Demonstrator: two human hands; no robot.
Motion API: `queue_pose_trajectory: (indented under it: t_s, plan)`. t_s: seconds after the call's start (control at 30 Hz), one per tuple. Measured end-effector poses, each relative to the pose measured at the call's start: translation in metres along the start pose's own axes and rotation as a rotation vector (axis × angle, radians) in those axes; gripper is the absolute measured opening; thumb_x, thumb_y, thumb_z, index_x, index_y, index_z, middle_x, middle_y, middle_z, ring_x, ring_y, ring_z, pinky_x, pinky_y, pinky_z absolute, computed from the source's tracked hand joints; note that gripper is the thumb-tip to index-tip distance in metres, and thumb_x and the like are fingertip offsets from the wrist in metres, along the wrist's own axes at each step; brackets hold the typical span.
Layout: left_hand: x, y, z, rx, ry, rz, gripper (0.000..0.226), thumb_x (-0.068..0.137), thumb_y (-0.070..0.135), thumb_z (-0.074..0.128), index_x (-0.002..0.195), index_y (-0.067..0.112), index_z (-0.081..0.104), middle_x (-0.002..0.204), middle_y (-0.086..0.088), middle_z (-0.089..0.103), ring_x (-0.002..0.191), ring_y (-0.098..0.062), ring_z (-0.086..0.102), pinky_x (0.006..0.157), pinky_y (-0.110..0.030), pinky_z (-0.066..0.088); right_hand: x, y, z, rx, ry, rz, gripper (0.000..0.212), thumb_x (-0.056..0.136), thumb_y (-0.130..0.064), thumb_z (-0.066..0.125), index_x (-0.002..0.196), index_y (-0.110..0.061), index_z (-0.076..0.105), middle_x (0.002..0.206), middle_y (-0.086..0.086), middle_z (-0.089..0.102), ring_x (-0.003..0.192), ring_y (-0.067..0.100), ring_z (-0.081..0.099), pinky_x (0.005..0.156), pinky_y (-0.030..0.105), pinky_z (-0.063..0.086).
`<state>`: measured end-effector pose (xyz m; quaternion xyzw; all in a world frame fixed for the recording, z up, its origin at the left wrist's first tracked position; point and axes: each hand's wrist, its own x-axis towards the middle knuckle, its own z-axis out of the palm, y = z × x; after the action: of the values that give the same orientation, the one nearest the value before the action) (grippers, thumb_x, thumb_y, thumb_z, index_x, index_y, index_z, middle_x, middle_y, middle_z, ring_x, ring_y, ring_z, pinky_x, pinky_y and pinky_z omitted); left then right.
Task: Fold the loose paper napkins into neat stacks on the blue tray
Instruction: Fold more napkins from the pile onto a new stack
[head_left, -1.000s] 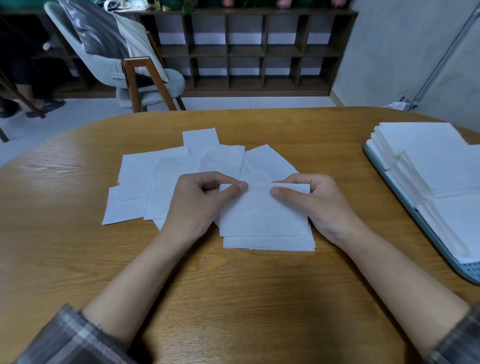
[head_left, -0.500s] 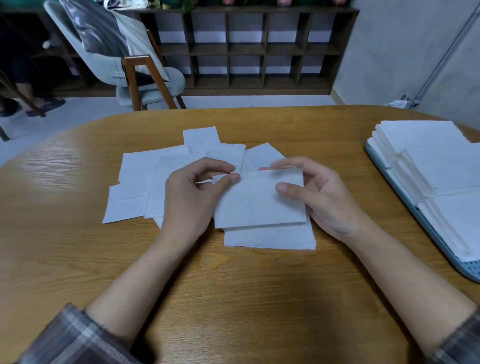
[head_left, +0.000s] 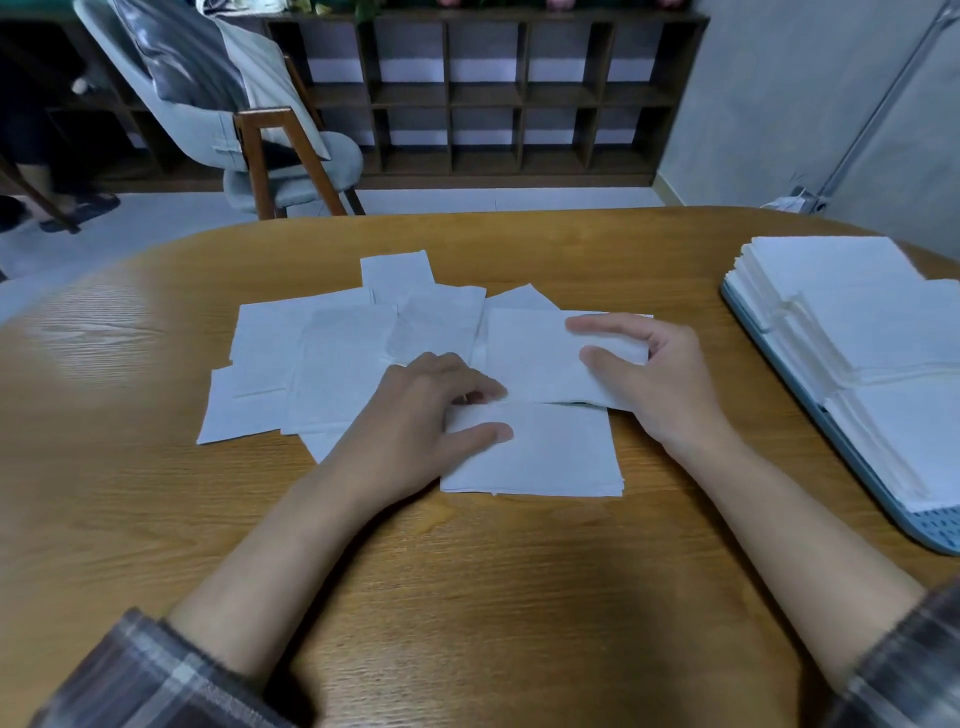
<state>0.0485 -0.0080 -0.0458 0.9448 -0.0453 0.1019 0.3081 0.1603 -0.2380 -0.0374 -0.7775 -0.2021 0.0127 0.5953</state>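
An oval wooden table (head_left: 467, 597) stood before a dark cubby shelf (head_left: 488, 98), one grey chair (head_left: 291, 156), a pale floor and a grey wall. About seven loose napkins (head_left: 322, 358) overlapped at mid-table. The right hand (head_left: 660, 384) pinched one folded napkin (head_left: 524, 358), lifted just above a small pile (head_left: 545, 452). The left hand (head_left: 415, 415) rested on that pile, fingers bent; whether it gripped, I cannot tell. One tray (head_left: 924, 530) at the right edge bore three stacks (head_left: 883, 332).

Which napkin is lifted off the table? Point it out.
The folded napkin pinched in the right hand, raised just over the small folded pile. Every other napkin lies flat, on the table or stacked on the blue tray.
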Motion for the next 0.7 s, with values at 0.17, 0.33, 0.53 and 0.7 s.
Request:
queue_pose_trajectory:
  t_s: [0.17, 0.33, 0.53, 0.7]
  plan:
    - [-0.003, 0.005, -0.001, -0.101, 0.017, -0.021, 0.009, 0.089, 0.032, 0.084, 0.095, 0.029, 0.079, 0.094, 0.015, 0.068, 0.094, -0.004, 0.064, 0.077, -0.01, 0.04, 0.002, 0.0, -0.002, -0.035, 0.027, -0.037, 0.029, 0.096, -0.004, 0.071, 0.11, -0.026, 0.082, 0.115, -0.025, 0.076, 0.117, -0.014, 0.06, 0.099, 0.004, 0.04]
    - [-0.005, 0.014, -0.008, -0.212, 0.104, -0.021, 0.01, 0.093, 0.019, 0.081, 0.101, 0.026, 0.081, 0.1, 0.019, 0.076, 0.1, 0.001, 0.067, 0.078, -0.008, 0.04, 0.001, -0.001, -0.002, 0.006, 0.018, -0.06, 0.029, 0.098, -0.001, 0.068, 0.116, -0.02, 0.08, 0.119, -0.021, 0.075, 0.118, -0.013, 0.061, 0.1, 0.005, 0.041]
    - [-0.006, 0.01, -0.005, -0.191, 0.079, 0.005, 0.012, 0.091, 0.015, 0.081, 0.097, 0.025, 0.078, 0.097, 0.019, 0.075, 0.1, -0.004, 0.068, 0.077, -0.01, 0.042, 0.0, -0.001, -0.001, 0.024, -0.015, -0.055, 0.027, 0.098, -0.006, 0.069, 0.116, -0.022, 0.08, 0.121, -0.019, 0.076, 0.123, -0.008, 0.061, 0.108, 0.014, 0.043]
    - [-0.007, 0.017, -0.011, -0.316, 0.088, -0.005, 0.019, 0.09, 0.005, 0.078, 0.091, 0.024, 0.075, 0.1, 0.014, 0.076, 0.101, -0.007, 0.07, 0.086, -0.016, 0.047, 0.001, -0.001, -0.004, 0.1, 0.006, -0.09, 0.023, 0.099, -0.007, 0.068, 0.116, -0.018, 0.079, 0.121, -0.016, 0.076, 0.124, -0.005, 0.062, 0.104, 0.011, 0.042]
